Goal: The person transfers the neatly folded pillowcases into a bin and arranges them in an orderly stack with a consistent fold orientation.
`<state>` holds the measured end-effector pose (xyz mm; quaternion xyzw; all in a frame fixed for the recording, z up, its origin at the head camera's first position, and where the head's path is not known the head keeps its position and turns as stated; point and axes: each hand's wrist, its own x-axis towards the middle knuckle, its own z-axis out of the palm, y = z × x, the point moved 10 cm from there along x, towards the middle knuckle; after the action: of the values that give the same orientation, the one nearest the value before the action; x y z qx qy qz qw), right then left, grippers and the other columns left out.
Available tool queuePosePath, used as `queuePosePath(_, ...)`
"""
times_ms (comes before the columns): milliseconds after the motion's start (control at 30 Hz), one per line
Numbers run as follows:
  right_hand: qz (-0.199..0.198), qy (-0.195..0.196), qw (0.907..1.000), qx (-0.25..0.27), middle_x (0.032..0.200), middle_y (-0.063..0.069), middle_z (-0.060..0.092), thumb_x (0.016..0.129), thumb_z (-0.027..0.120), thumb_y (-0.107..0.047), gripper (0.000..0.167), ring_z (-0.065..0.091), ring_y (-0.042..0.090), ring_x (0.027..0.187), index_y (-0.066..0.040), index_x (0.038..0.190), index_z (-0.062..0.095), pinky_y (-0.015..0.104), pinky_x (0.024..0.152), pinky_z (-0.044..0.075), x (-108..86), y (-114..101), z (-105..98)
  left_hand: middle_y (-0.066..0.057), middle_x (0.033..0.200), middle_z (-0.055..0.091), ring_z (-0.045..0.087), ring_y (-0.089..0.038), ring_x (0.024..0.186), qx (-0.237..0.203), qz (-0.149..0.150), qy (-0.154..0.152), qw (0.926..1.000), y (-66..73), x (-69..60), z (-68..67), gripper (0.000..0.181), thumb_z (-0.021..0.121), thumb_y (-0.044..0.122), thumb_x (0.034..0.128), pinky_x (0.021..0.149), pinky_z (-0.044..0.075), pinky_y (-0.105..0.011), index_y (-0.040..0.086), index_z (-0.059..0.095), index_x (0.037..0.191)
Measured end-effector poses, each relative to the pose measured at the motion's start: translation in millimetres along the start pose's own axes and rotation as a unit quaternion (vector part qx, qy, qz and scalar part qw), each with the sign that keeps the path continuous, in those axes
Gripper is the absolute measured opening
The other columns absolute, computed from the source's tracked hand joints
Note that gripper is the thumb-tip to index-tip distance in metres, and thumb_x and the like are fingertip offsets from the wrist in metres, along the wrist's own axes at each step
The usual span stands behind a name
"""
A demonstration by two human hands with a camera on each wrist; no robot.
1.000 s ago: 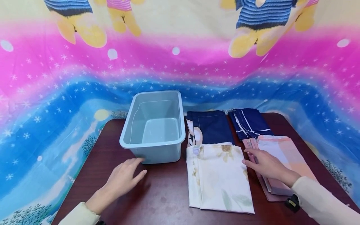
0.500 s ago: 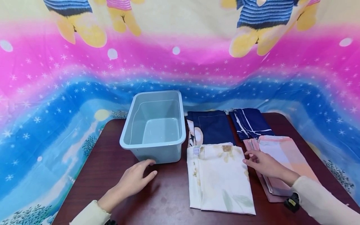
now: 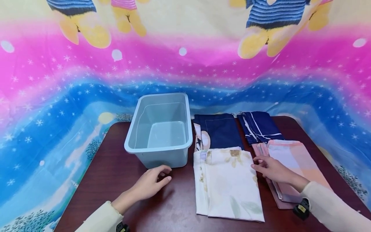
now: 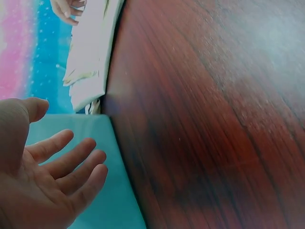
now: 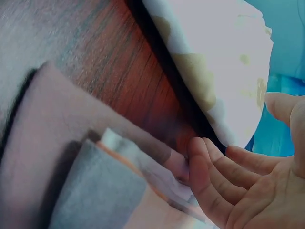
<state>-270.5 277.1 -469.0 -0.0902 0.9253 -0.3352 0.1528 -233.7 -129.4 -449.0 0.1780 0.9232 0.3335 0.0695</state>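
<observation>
Just in front of the light blue plastic basin, my left hand hovers over the table with nothing in it. Its fingers are loosely bent and the thumb stands apart, as the left wrist view also shows. My right hand is between a folded white floral cloth and a folded pink checked cloth. In the right wrist view the right fingers are relaxed and hold nothing. Whether the fingertips touch the pink cloth I cannot tell.
Behind the white cloth lies a folded navy cloth with a pale print. A second navy cloth with white lines lies at the back right. All rest on a dark wooden table, before a colourful printed curtain.
My left hand has moved to the right along the front of the basin. The right hand stays almost in place beside the white cloth.
</observation>
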Motion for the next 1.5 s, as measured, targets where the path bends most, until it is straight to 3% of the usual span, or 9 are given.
queuePosePath(400,0.063,-0.045,0.9950,0.063,0.087,0.012,0.064,0.103,0.057,-0.037,0.072,0.062,0.022,0.064,0.012,0.148,0.032,0.039,0.055,0.056,5.1,10.9,7.1,-0.010,0.119,0.072,0.068,-0.021,0.105,-0.082,0.002,-0.036,0.9960,7.4,14.3,19.8,0.031,0.059,0.023,0.1020,0.089,0.056,-0.043,0.005,0.063,0.127)
queuePosePath(700,0.076,-0.087,0.9871,0.111,0.112,0.019,0.066,0.106,0.050,-0.038,0.072,0.066,0.023,0.072,0.015,0.149,0.030,0.040,0.059,0.058,9.3,16.9,10.2,-0.011,0.118,0.072,0.070,-0.025,0.109,-0.138,-0.013,-0.049,0.9891,11.2,20.4,30.2,0.031,0.059,0.022,0.1021,0.092,0.055,-0.036,0.004,0.063,0.126)
queuePosePath(967,0.086,-0.127,0.9749,0.162,0.115,0.020,0.066,0.107,0.048,-0.038,0.073,0.066,0.018,0.069,0.014,0.151,0.023,0.034,0.058,0.058,9.4,20.9,15.7,-0.014,0.114,0.072,0.070,-0.022,0.105,-0.194,-0.037,-0.057,0.9786,13.1,23.5,39.9,0.033,0.060,0.022,0.1010,0.084,0.055,-0.029,0.000,0.062,0.126)
queuePosePath(1133,0.106,-0.155,0.9632,0.192,0.116,0.020,0.063,0.106,0.050,-0.041,0.076,0.067,0.020,0.072,0.009,0.152,0.016,0.036,0.059,0.059,2.7,23.9,21.1,-0.024,0.119,0.069,0.069,-0.031,0.106,-0.252,-0.043,-0.078,0.9636,18.9,24.2,47.8,0.039,0.061,0.020,0.1005,0.082,0.059,-0.041,-0.005,0.057,0.131)
queuePosePath(1267,0.125,-0.165,0.9561,0.207,0.115,0.020,0.061,0.105,0.051,-0.043,0.071,0.069,0.023,0.077,0.005,0.148,0.022,0.039,0.063,0.061,0.1,27.6,25.5,-0.027,0.123,0.066,0.069,-0.034,0.106,-0.285,-0.054,-0.094,0.9523,22.1,24.6,53.9,0.041,0.061,0.018,0.1004,0.083,0.060,-0.047,-0.006,0.053,0.133)
queuePosePath(1500,0.120,-0.177,0.9526,0.217,0.100,0.012,0.061,0.103,0.055,-0.041,0.044,0.069,0.019,0.075,0.000,0.118,0.048,0.036,0.065,0.062,3.0,31.4,32.7,-0.027,0.126,0.066,0.069,-0.033,0.104,-0.297,-0.068,-0.109,0.9462,19.4,30.2,67.3,0.043,0.060,0.019,0.0999,0.081,0.060,-0.042,-0.004,0.051,0.135)
